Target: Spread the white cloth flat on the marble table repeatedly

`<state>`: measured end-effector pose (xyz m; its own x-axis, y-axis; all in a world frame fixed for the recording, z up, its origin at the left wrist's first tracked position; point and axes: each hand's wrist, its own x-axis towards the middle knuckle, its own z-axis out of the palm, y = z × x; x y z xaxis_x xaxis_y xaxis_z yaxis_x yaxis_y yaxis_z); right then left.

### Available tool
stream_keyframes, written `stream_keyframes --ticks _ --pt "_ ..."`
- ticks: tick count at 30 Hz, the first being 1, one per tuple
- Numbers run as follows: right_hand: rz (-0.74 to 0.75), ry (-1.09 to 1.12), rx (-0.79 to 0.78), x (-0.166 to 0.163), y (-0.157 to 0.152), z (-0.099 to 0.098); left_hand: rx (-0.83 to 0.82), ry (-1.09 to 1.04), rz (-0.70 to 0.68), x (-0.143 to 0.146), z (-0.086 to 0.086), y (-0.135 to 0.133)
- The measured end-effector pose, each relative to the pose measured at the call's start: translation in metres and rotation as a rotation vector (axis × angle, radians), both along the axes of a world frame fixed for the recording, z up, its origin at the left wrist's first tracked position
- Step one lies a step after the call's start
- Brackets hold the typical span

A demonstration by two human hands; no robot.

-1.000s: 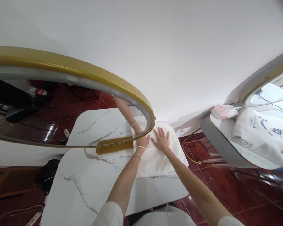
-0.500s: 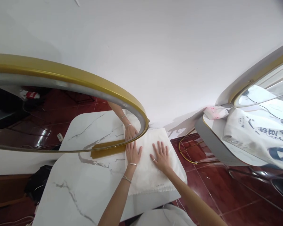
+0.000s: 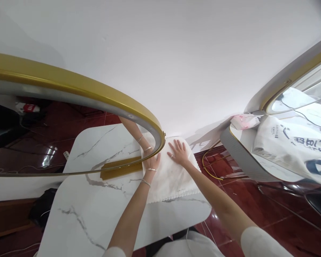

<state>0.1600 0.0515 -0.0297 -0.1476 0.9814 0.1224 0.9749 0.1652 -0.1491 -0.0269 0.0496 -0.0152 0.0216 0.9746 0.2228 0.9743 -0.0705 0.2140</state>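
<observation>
In front of me I see a white marble table [image 3: 96, 214] with grey veins. On it stands a big oval mirror [image 3: 96, 91] with a gold frame, leaning close to the plain white wall [image 3: 176, 53]. The glass reflects the table top and the floor. The floor [image 3: 256, 214] is of shiny dark red tiles. To the right there is a second table [image 3: 238, 153] with a grey edge, and on it lies a white bag [image 3: 291, 142] with dark blue print. Just beside the bag is a small pink and white packet [image 3: 243, 121]. Behind them stands another mirror [image 3: 291, 76]. Low on the left, a black bag [image 3: 41, 212] lies on the floor.
</observation>
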Motion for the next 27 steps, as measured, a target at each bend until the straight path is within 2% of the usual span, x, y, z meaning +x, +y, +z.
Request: stream_keyframes --ticks 3,5,8,12,15,17,19,24,27 --pt "-0.022 -0.013 -0.015 0.023 -0.012 0.003 -0.038 0.004 -0.06 0.017 0.0 -0.004" --pt "-0.001 -0.032 -0.009 0.035 -0.036 0.005 -0.046 0.006 -0.095 0.021 0.0 -0.019" --pt "0.049 -0.059 0.037 0.042 -0.096 0.008 0.003 0.005 -0.157 0.013 -0.002 -0.056" --pt "0.084 -0.035 0.04 0.034 -0.188 0.008 0.064 0.002 -0.198 -0.002 -0.007 -0.111" --pt "0.084 -0.01 0.036 0.027 -0.225 0.006 0.034 0.004 -0.313 0.002 -0.008 -0.132" --pt "0.075 -0.003 0.037 0.026 -0.224 0.005 -0.004 -0.002 -0.394 0.011 -0.006 -0.128" --pt "0.079 -0.003 0.03 0.03 -0.204 0.005 -0.02 -0.018 -0.399 0.021 -0.003 -0.111" --pt "0.178 -0.013 -0.009 0.055 -0.114 0.012 -0.04 -0.033 -0.284 0.04 0.003 -0.04" --pt "0.222 -0.017 -0.032 0.061 -0.07 0.018 -0.083 -0.034 -0.319 0.055 0.008 -0.016"
